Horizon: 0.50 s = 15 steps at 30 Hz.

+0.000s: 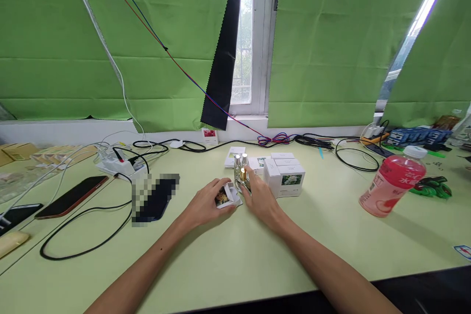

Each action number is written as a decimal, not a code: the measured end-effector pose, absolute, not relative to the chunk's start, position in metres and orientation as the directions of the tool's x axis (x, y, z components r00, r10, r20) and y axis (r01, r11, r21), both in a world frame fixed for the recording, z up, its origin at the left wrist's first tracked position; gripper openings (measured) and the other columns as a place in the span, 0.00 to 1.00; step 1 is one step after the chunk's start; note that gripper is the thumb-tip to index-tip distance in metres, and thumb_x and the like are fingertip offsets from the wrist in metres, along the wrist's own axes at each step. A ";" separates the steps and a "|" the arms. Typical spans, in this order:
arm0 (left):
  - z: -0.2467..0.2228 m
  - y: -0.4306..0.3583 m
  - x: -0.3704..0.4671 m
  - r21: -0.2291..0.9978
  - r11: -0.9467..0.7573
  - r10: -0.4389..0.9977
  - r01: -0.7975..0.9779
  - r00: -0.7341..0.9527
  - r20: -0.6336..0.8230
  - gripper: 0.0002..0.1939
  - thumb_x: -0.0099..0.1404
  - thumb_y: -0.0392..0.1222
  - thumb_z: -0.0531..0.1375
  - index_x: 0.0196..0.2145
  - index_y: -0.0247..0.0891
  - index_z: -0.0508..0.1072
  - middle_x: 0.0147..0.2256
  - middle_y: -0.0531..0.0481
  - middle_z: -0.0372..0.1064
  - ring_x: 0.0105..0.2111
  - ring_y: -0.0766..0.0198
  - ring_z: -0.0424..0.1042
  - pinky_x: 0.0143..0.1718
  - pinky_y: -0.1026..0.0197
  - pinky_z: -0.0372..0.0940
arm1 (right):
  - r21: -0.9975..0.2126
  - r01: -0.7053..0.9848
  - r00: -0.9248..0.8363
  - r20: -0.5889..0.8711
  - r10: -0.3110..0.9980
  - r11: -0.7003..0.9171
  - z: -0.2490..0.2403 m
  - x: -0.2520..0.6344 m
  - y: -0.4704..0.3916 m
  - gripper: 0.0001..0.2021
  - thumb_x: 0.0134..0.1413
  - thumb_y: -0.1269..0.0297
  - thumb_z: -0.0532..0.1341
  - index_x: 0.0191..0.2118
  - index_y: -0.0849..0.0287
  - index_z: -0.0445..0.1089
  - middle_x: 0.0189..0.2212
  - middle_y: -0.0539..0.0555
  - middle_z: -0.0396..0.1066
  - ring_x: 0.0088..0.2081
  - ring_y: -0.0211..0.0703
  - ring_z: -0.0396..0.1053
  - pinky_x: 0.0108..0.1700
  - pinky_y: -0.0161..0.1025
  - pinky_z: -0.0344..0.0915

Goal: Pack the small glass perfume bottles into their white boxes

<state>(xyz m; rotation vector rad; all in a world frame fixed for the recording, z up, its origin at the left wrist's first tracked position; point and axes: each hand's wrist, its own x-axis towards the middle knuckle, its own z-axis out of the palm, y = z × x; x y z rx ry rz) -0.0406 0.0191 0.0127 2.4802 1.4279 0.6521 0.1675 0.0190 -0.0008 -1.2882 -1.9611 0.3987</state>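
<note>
My left hand (208,202) is closed around a small white box (223,197) with a flower picture, its end flap open toward the right. Beside it, my right hand (262,197) has its fingers on a small glass bottle with a gold cap (243,174), close to the box's open end. Just behind stand slim glass bottles with silver caps (241,159). To the right of my right hand, several white boxes (290,182) with flower pictures stand grouped together. Another white box (234,155) lies behind the bottles. My fingers hide part of the gold-capped bottle.
A pink drink bottle (393,181) stands tilted-looking at the right. Phones (73,197) and a white power strip (123,164) with looping black cables (86,257) occupy the left. More cables (312,141) run along the back. Blue packs (417,136) sit far right.
</note>
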 end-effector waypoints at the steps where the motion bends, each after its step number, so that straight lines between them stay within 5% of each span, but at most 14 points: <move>1: 0.013 0.019 -0.040 0.391 -0.509 0.860 0.767 0.434 0.267 0.30 0.60 0.51 0.65 0.58 0.44 0.65 0.51 0.46 0.71 0.45 0.54 0.74 0.44 0.56 0.67 | -0.613 0.648 -0.222 0.416 0.882 0.452 -0.001 0.168 0.019 0.30 0.64 0.70 0.55 0.70 0.60 0.50 0.47 0.65 0.74 0.47 0.58 0.74 0.46 0.51 0.71; 15: 0.020 0.013 -0.038 0.357 -0.541 0.841 0.762 0.485 0.239 0.29 0.59 0.48 0.63 0.58 0.44 0.66 0.50 0.47 0.71 0.43 0.54 0.74 0.44 0.57 0.67 | -0.645 0.592 -0.208 0.458 0.864 0.484 -0.003 0.168 0.021 0.28 0.63 0.70 0.53 0.67 0.59 0.51 0.45 0.62 0.73 0.41 0.53 0.73 0.43 0.51 0.71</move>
